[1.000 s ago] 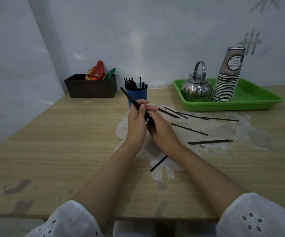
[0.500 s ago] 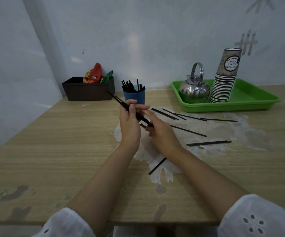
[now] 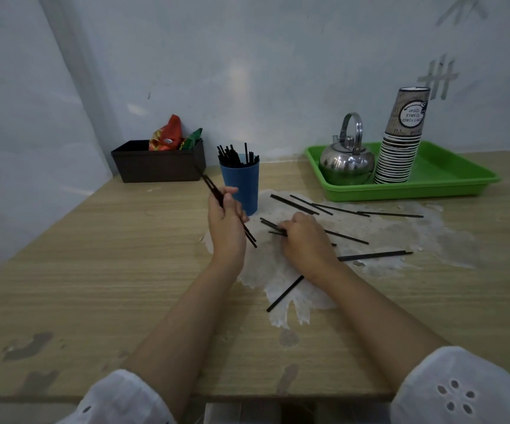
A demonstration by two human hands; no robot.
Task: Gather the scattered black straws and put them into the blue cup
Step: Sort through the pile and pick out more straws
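Black straws (image 3: 293, 204) lie scattered over a pale worn patch (image 3: 400, 234) at the centre of a wooden desk (image 3: 94, 270). At upper left, against the wall, a dark brown box (image 3: 158, 166) holds bright snack packets (image 3: 166, 137). Right of it, the left hand (image 3: 226, 221) is raised just above the desk, fingers wrapped round a bundle of straws (image 3: 209, 182) that slants up and to the left. The blue cup (image 3: 243, 185) stands just behind that hand, already stocked with upright straws (image 3: 235, 156). At centre, the right hand (image 3: 307, 240) rests low on the patch, knuckles up, its curled fingers pinching some of the scattered straws where they lie. More are strewn beyond it and toward the lower edge. At upper right, a green tray (image 3: 449, 186) carries a steel kettle (image 3: 347, 162) and a stack of paper cups (image 3: 400, 148).
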